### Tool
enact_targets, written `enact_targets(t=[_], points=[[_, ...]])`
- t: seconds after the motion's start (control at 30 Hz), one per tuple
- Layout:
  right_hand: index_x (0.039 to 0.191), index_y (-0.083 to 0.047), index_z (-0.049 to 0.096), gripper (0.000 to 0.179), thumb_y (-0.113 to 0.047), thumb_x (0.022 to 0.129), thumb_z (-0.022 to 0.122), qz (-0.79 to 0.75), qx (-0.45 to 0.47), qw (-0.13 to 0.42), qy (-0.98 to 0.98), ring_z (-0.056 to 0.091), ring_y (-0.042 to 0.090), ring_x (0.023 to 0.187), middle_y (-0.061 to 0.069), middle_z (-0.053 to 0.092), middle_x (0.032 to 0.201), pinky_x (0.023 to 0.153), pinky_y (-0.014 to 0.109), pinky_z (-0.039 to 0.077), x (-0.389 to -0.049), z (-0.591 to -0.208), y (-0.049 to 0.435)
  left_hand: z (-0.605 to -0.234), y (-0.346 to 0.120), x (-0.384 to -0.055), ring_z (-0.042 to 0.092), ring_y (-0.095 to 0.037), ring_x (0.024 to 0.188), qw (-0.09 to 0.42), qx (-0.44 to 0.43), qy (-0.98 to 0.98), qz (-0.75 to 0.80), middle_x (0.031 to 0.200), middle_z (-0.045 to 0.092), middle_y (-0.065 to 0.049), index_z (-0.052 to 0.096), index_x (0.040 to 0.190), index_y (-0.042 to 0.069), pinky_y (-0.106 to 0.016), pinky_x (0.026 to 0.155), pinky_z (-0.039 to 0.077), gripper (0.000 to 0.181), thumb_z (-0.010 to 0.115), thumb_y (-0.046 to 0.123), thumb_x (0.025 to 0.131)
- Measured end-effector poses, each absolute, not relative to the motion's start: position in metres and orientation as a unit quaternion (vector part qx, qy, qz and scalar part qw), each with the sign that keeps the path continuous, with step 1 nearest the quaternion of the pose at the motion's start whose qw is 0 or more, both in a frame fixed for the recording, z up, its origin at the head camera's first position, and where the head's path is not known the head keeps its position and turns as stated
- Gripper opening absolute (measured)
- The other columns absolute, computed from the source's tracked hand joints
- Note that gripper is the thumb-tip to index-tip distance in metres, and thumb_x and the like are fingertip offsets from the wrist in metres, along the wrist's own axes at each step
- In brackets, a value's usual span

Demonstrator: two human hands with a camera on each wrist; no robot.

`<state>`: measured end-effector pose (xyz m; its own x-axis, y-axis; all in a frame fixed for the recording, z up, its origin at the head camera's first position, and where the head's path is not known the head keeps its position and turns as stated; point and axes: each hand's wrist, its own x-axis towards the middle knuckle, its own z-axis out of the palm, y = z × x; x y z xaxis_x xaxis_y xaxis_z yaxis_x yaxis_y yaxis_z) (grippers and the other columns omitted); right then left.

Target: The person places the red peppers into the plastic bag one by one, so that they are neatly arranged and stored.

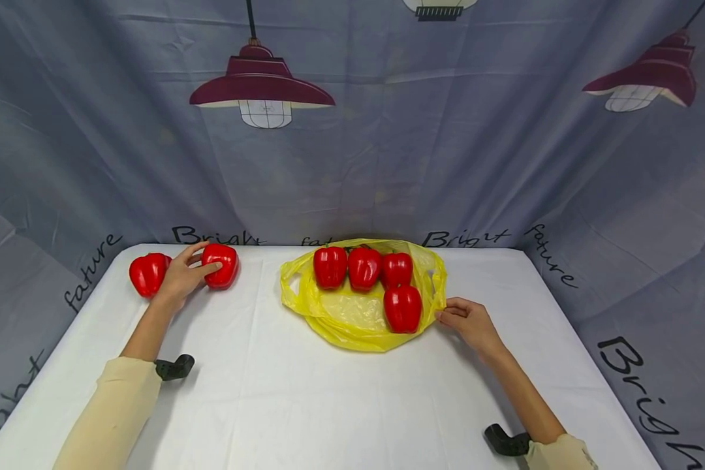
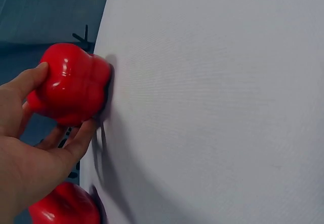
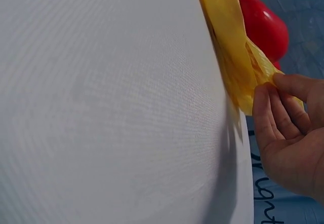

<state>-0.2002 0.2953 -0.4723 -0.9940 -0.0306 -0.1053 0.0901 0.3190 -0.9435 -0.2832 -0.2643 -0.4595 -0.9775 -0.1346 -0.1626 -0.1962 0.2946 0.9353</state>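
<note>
Between the thumb and fingers of my left hand (image 1: 182, 275) is a red bell pepper (image 1: 220, 266), held at the back left of the table; the left wrist view shows the hand around one side of this pepper (image 2: 68, 84). Just left of that hand lies another red bell pepper (image 1: 149, 274). A yellow plastic bag (image 1: 352, 308) is spread at the table's back middle, with several red bell peppers (image 1: 364, 268) on it. My right hand (image 1: 472, 324) pinches the bag's right edge, and the right wrist view shows thumb and fingertips on the yellow plastic (image 3: 238, 77).
A white cloth covers the table (image 1: 305, 405). Behind it hangs a grey-blue curtain (image 1: 358, 150) printed with lamps and lettering. Black devices sit at the left wrist (image 1: 175, 367) and right wrist (image 1: 505, 441).
</note>
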Motion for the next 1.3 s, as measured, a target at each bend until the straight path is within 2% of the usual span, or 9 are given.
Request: enact_targets(t=[0.13,0.37,0.67,0.83,1.3], points=[[0.121,0.013,0.06,0.037,-0.011,0.094,0.07,-0.58,0.024,0.051,0.813,0.068,0.02,0.088,0.013,0.07,0.097,0.081,0.027,0.057,-0.201,-0.472,0.296,-0.457,-0.26,-0.281,0.037,-0.046,0.136,0.01,-0.098,0.808,0.58,0.156,0.027,-0.027,0.028,0.158,0.014,-0.054,0.102,0.043,0.076,0.07,0.019,0.095],[0.12,0.014,0.06,0.036,-0.009,0.094,0.069,-0.583,0.02,0.05,0.811,0.068,0.02,0.087,0.013,0.07,0.096,0.081,0.027,0.057,-0.202,-0.474,0.296,-0.443,-0.243,-0.273,0.04,-0.048,0.133,-0.022,-0.055,0.825,0.561,0.153,0.034,-0.026,0.032,0.156,0.012,-0.057,0.1,0.045,0.074,0.072,0.025,0.094],[0.121,0.014,0.06,0.036,-0.009,0.095,0.068,-0.583,0.02,0.053,0.811,0.069,0.019,0.088,0.015,0.07,0.098,0.081,0.027,0.057,-0.201,-0.473,0.296,-0.426,-0.205,-0.263,0.051,-0.043,0.119,-0.047,-0.011,0.821,0.569,0.145,0.042,-0.023,0.04,0.151,0.011,-0.058,0.095,0.049,0.067,0.073,0.023,0.093],[0.122,0.013,0.059,0.038,-0.011,0.095,0.069,-0.585,0.023,0.056,0.808,0.069,0.019,0.089,0.014,0.07,0.098,0.082,0.027,0.057,-0.2,-0.471,0.296,-0.423,-0.18,-0.258,0.052,-0.041,0.116,-0.044,0.006,0.821,0.569,0.141,0.046,-0.022,0.043,0.148,0.012,-0.058,0.091,0.051,0.065,0.074,0.022,0.091],[0.121,0.013,0.06,0.038,-0.011,0.094,0.071,-0.587,0.022,0.053,0.808,0.069,0.016,0.088,0.011,0.071,0.096,0.08,0.025,0.057,-0.2,-0.473,0.296,-0.427,-0.104,-0.234,0.055,-0.036,0.113,0.01,0.053,0.812,0.581,0.134,0.052,-0.017,0.047,0.142,0.017,-0.045,0.085,0.057,0.062,0.076,0.024,0.088]])
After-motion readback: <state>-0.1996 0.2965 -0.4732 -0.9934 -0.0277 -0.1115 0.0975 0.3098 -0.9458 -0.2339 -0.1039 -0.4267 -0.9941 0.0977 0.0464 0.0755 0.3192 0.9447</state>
